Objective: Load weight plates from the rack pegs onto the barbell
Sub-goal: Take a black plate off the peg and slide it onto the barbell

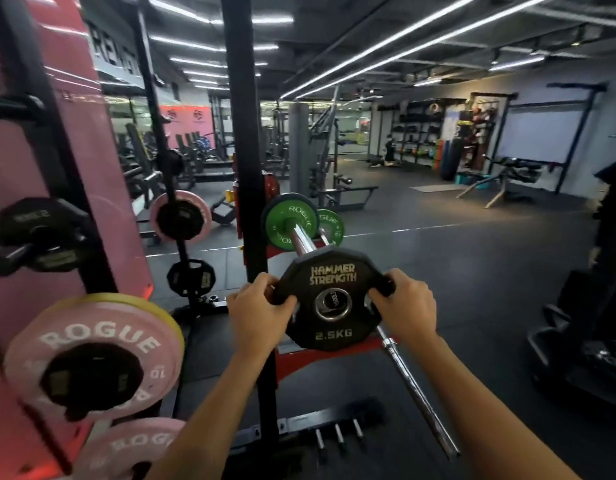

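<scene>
Plate: small black twelve-sided rubber-coated weight plate [329, 299] marked 2.5KG, steel-ringed bore, held upright at scene centre, its bore on the near end of the chrome barbell sleeve [301, 241].
Left hand [260, 308]: fingers curled over the plate's left rim, grasping it.
Right hand [405, 306]: fingers wrapped round the right rim, grasping it.
Handling (judged): light for its kind, rigid, matte coating likely not slippery; opposed rim grips suit it; fingers are best kept off the far face.
Already loaded: green round Rogue plate [288, 221] far along the sleeve; bare sleeve shows between the two plates.
Edges: black steel rack upright [246, 161] just left of the sleeve; red rack frame [320, 356] below.
Open room: dark rubber floor [473, 271] to the right.
Rack pegs, left: pink round Rogue bumper plates [92, 355], near; small black plates [40, 233] above.
</scene>
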Demonstrator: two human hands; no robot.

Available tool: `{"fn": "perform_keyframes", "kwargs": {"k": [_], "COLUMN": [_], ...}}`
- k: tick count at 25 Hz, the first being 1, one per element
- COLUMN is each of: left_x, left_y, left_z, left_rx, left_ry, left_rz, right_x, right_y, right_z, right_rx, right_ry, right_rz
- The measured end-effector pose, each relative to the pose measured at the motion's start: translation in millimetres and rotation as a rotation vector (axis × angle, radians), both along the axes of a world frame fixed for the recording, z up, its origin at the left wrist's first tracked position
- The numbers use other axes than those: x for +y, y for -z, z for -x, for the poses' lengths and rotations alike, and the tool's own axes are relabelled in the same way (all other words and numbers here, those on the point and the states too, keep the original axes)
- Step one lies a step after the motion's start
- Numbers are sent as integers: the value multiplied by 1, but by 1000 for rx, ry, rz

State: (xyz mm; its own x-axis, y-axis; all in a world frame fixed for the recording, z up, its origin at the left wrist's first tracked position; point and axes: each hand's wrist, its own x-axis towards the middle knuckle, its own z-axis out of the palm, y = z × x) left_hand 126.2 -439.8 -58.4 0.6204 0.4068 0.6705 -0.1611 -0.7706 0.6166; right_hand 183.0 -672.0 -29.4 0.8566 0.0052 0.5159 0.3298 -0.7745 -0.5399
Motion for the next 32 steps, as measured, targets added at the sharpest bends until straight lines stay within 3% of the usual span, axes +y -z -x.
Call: {"fn": "perform_keyframes", "kwargs": {"k": [16, 23, 32], "left_x": [-12, -22, -11], "left_y": [5, 2, -2], "left_z": [-24, -10, -37], "left_rx": [68, -18, 83], "left_ry": [-180, -264, -373], "left_rz": [-48, -117, -156], "right_x": [7, -11, 9], "right_y": [11, 17, 15], "right_z": [-52, -64, -94], "right_rx": [16, -107, -154], "right_ry": [-170, -313, -310], "right_rz": [-18, -3, -45]}}
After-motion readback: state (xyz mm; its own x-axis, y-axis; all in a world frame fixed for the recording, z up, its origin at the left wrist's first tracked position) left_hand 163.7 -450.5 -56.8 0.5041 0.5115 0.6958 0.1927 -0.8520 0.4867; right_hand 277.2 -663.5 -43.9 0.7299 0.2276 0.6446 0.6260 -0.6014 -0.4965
